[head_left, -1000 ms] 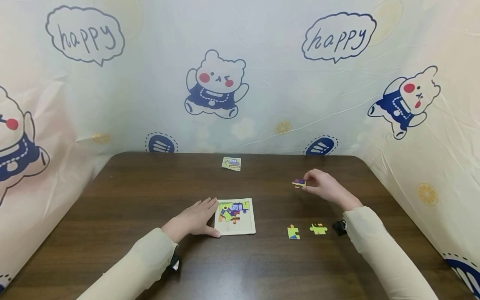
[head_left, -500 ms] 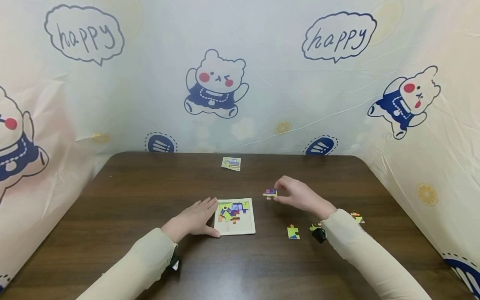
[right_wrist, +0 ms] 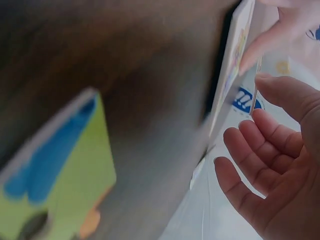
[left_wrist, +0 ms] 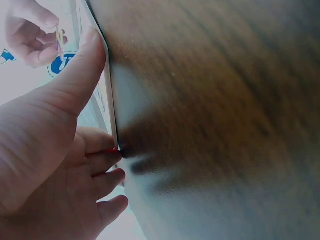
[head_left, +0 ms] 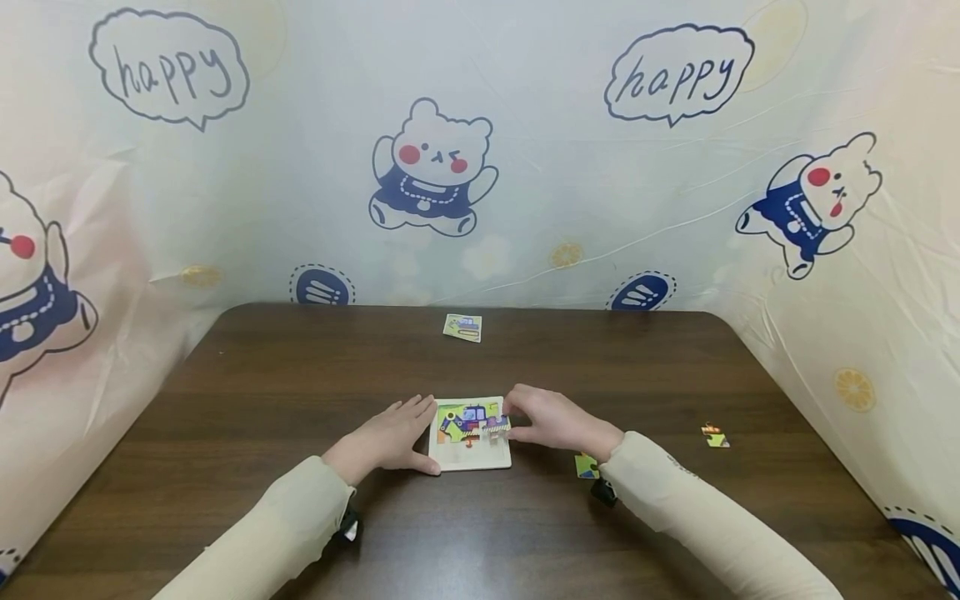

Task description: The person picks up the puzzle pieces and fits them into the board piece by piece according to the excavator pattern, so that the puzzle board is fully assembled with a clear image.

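Observation:
My right hand (head_left: 558, 421) pinches a jigsaw piece (head_left: 497, 427) between thumb and index finger, over the right side of a white puzzle tray (head_left: 468, 460). The piece is purple with a striped edge; the right wrist view shows it edge-on. Along the tray's left edge lies my left hand (head_left: 386, 435), fingers and thumb extended and touching the rim. Joined pieces (head_left: 455, 423) fill the tray's upper part with a digger picture. Whether the held piece touches them, I cannot tell.
A green and blue jigsaw piece (head_left: 586, 467) lies right of the tray, partly covered by the right wrist. Farther right is another green piece (head_left: 716, 436). A small picture card (head_left: 462, 327) lies near the far table edge. A printed cloth (head_left: 540, 192) hangs behind.
My right hand has carried the jigsaw piece leftward and nearer, from the table's right side to over the tray. Its forearm now hides one loose green piece. The left hand has stayed put.

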`<state>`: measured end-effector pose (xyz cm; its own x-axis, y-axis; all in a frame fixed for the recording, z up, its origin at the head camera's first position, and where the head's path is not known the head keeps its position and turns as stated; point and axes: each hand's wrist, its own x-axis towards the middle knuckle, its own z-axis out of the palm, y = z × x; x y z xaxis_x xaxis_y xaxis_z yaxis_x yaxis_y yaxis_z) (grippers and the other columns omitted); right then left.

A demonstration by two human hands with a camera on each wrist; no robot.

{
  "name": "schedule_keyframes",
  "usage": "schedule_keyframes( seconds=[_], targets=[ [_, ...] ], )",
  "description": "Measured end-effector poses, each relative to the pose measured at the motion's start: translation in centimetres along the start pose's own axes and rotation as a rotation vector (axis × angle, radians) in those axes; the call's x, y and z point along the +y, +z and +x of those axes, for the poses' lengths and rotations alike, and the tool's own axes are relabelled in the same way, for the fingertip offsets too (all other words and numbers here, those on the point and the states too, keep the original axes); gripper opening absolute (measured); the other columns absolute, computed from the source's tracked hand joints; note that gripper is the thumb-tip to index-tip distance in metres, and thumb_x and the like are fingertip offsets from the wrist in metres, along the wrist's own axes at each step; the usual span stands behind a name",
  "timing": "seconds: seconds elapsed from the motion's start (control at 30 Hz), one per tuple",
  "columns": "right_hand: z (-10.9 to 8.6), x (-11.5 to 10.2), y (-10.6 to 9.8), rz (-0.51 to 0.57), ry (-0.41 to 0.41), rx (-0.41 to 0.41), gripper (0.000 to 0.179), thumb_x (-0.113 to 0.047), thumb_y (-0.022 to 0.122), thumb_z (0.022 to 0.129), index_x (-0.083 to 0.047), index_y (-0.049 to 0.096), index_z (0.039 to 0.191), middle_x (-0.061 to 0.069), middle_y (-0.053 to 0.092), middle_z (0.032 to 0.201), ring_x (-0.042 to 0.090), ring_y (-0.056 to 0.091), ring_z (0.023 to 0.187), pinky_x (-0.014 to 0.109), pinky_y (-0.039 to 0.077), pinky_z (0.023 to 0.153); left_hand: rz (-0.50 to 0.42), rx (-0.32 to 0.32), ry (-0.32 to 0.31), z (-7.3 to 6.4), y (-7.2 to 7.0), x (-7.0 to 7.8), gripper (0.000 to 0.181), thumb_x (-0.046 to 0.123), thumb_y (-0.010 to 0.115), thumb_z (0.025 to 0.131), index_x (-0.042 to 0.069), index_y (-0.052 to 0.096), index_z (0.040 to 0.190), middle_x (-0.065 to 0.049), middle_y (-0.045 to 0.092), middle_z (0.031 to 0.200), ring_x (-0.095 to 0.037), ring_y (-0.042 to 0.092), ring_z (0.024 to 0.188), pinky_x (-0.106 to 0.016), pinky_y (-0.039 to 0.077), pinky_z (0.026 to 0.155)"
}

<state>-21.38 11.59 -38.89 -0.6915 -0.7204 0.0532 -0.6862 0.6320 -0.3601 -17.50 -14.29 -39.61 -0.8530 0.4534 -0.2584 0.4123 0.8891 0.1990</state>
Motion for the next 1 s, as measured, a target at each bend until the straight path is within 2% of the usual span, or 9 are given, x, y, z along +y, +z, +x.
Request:
schedule_keyframes(
  seconds=[0.2, 0.43, 0.67, 0.87, 1.0],
  targets=[
    [0.7, -0.1, 0.9, -0.029, -0.007, -0.009, 0.024, -0.023, 0.073, 0.08, -0.01, 0.061, 0.096, -0.001, 0.055, 0.089, 0.011, 0.049, 0.073, 0.023, 0.045, 0.064, 0.006, -0.001, 0.0, 0.1, 0.0, 0.0, 0.096, 0.055, 0.066, 0.075, -0.006, 0.03, 0.14, -0.018, 0.025, 0.147, -0.033, 0.02, 0.135, -0.045, 0.019, 0.107],
    [1.3, -0.4, 1.2, -0.045, 0.031, -0.041, 0.025, -0.024, 0.073, 0.08, -0.01, 0.062, 0.098, -0.003, 0.053, 0.089, 0.01, 0.048, 0.073, 0.022, 0.045, 0.064, 0.014, 0.001, 0.002, 0.1, 0.0, -0.1, 0.096, 0.056, 0.065, 0.075, -0.005, 0.03, 0.141, -0.018, 0.025, 0.147, -0.032, 0.02, 0.135, -0.045, 0.019, 0.107],
    [1.4, -0.5, 1.3, -0.052, 0.034, -0.061, 0.026, -0.026, 0.073, 0.08, -0.01, 0.062, 0.098, -0.003, 0.053, 0.089, 0.01, 0.048, 0.072, 0.022, 0.044, 0.063, 0.006, -0.002, 0.001, 0.1, 0.0, 0.0, 0.096, 0.056, 0.065, 0.075, -0.005, 0.029, 0.141, -0.018, 0.024, 0.147, -0.032, 0.019, 0.135, -0.045, 0.019, 0.107],
    [1.2, -0.4, 1.3, -0.037, -0.042, -0.072, 0.025, -0.022, 0.071, 0.082, -0.011, 0.068, 0.104, -0.002, 0.058, 0.096, 0.012, 0.053, 0.08, 0.023, 0.047, 0.07, 0.011, -0.003, 0.0, 0.1, 0.0, -0.1, 0.096, 0.056, 0.065, 0.076, -0.005, 0.029, 0.141, -0.018, 0.024, 0.147, -0.032, 0.019, 0.135, -0.045, 0.019, 0.107],
    [1.1, -0.3, 1.4, -0.064, -0.101, -0.075, 0.022, -0.019, 0.069, 0.083, -0.014, 0.071, 0.105, -0.002, 0.058, 0.095, 0.012, 0.053, 0.077, 0.021, 0.045, 0.066, 0.012, 0.002, 0.005, 0.2, 0.1, -0.1, 0.096, 0.056, 0.066, 0.075, -0.005, 0.03, 0.141, -0.018, 0.025, 0.147, -0.032, 0.02, 0.135, -0.045, 0.019, 0.107]
  ],
)
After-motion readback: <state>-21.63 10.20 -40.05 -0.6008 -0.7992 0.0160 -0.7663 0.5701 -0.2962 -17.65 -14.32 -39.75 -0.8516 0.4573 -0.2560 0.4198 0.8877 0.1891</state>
